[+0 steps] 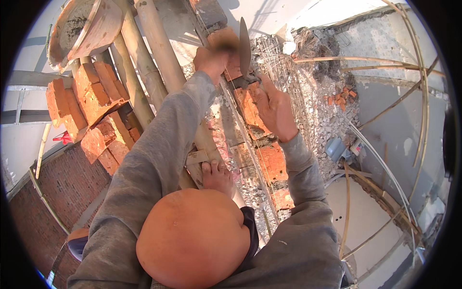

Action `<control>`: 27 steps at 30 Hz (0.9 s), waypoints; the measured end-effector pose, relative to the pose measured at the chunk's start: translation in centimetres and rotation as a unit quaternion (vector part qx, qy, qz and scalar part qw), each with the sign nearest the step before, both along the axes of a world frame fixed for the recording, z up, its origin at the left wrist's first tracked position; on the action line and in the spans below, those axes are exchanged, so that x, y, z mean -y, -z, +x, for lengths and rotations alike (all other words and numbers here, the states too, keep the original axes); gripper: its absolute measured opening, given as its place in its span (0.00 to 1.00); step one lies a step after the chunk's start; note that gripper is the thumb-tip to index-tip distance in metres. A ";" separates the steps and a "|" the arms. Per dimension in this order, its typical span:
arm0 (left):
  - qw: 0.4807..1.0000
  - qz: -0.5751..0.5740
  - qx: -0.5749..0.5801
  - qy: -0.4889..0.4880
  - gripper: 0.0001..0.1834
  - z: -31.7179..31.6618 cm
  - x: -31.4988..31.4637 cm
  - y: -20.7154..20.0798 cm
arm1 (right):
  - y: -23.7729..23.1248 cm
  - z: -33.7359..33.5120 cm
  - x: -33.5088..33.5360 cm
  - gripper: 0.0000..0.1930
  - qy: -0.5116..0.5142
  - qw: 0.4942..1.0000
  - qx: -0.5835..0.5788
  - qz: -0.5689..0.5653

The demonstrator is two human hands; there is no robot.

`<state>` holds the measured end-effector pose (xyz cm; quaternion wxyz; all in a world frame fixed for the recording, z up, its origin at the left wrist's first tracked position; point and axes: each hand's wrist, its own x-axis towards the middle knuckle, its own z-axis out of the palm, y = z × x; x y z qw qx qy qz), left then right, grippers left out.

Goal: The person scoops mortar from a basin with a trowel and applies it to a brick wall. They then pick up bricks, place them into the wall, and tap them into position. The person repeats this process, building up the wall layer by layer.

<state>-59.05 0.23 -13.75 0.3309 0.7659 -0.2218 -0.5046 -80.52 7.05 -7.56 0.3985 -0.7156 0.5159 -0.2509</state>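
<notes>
My right hand [278, 110] is closed round the handle of a trowel [244, 47], its narrow blade standing edge-on toward me above the wall. Farther up and to the left, my left hand [210, 61] is closed on an orange brick [223, 36] at the far part of the course; a dark blur covers some of its fingertips. Below the trowel, more orange bricks [272, 161] run toward me in a row, with grey mortar between some of them. A thin string [231, 86] stretches along the left edge of this row.
Stacked bricks [90, 91] lie on bamboo poles [139, 58] at the left, beneath a mortar-stained basin [103, 26]. Pale rubble [320, 130] lies right of the wall, with a bluish plastic container [334, 148]. Bent bamboo strips [423, 91] arch along the right side.
</notes>
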 end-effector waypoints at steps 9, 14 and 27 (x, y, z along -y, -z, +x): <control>0.996 -0.082 -0.010 -0.046 0.41 -1.5 -4.6 1.2 | -3.5 -5.8 -2.9 0.23 0.067 0.997 0.025 0.022; 0.979 -0.025 -0.173 -0.107 0.31 -6.2 -11.0 0.1 | -3.4 -7.4 -7.5 0.24 0.108 0.981 0.067 0.144; 0.972 -0.031 -0.219 -0.084 0.26 -7.7 -11.8 1.8 | -1.9 -8.5 -8.2 0.23 0.173 0.962 0.120 0.172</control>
